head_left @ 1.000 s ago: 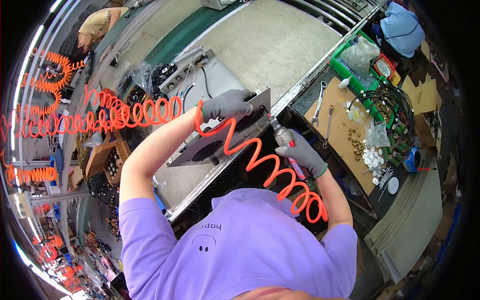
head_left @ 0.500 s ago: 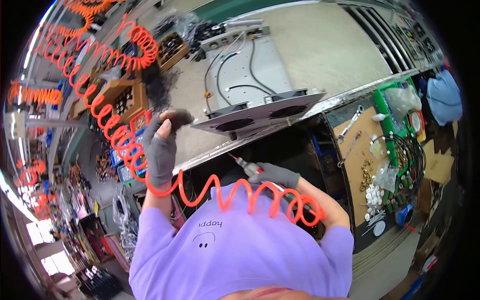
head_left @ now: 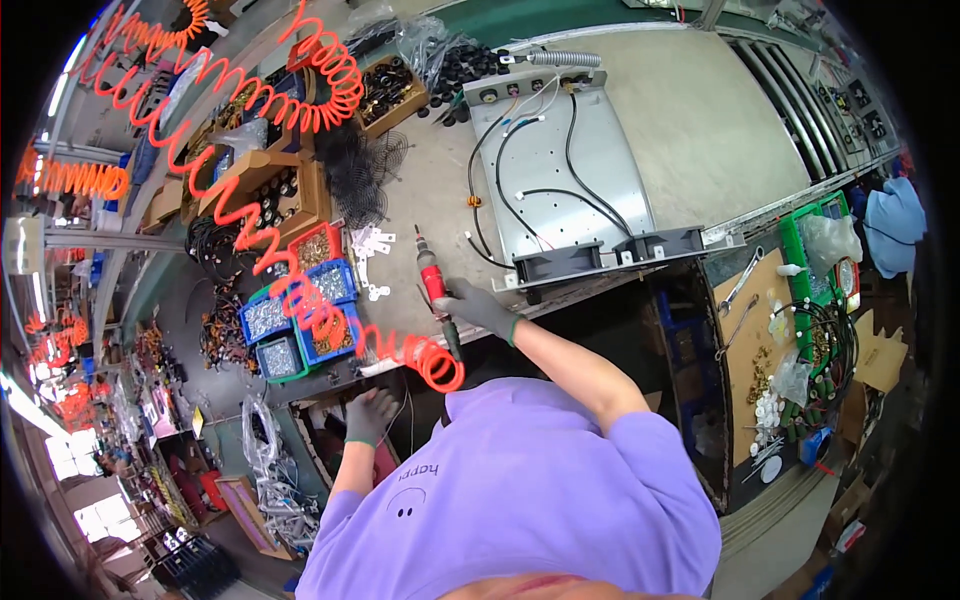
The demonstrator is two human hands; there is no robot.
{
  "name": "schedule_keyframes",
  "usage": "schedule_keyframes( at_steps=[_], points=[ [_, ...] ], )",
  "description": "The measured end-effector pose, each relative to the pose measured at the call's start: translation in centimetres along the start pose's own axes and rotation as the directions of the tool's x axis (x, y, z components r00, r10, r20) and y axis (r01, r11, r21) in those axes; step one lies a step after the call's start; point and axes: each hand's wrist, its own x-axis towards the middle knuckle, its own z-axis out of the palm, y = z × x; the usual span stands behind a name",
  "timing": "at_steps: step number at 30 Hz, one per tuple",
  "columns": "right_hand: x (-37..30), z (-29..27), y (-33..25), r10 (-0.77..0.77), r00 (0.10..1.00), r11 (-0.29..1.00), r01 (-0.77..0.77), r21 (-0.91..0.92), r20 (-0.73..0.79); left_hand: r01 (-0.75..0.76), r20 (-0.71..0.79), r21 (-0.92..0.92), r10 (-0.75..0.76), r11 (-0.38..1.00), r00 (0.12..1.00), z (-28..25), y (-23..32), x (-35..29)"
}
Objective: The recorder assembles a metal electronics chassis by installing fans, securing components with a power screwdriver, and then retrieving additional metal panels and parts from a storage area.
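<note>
My right hand (head_left: 482,308), in a grey glove, grips a red air screwdriver (head_left: 431,282) at the front edge of the bench, its bit pointing away from me. A coiled orange air hose (head_left: 437,364) runs down beside its near end. My gloved left hand (head_left: 370,414) is low below the bench edge, fingers loosely bent, with nothing visible in it. A thin pale wire passes close by. To the right of the screwdriver lies a metal panel (head_left: 570,165) with black cables (head_left: 505,180). Two black fans (head_left: 560,262) are on a bracket along its near edge.
Blue bins (head_left: 330,282) of small hardware and a red bin (head_left: 316,245) stand on the left, near white brackets (head_left: 370,245). Black fan guards (head_left: 365,180) and an open carton (head_left: 285,195) lie behind. Wrenches (head_left: 741,280) rest on a side board at right.
The fan bracket, tilted up before, now lies at the panel's near edge. My left hand has dropped from the bracket's left end to below the bench. My right hand brought the screwdriver up and left.
</note>
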Motion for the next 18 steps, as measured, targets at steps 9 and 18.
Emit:
schedule_keyframes(
  at_steps=[9,18],
  points=[
    [-16.0,-5.4,-3.4,0.33,0.786,0.918,-0.139,0.371,-0.522,-0.903,0.376,0.379,0.859,0.2,0.348,16.9,11.0,-4.1],
    [-20.6,-7.5,-12.6,0.121,0.35,0.939,0.264,0.221,-0.929,-0.978,0.858,0.159,0.509,-0.133,0.07,45.4,11.0,6.3]
  ],
)
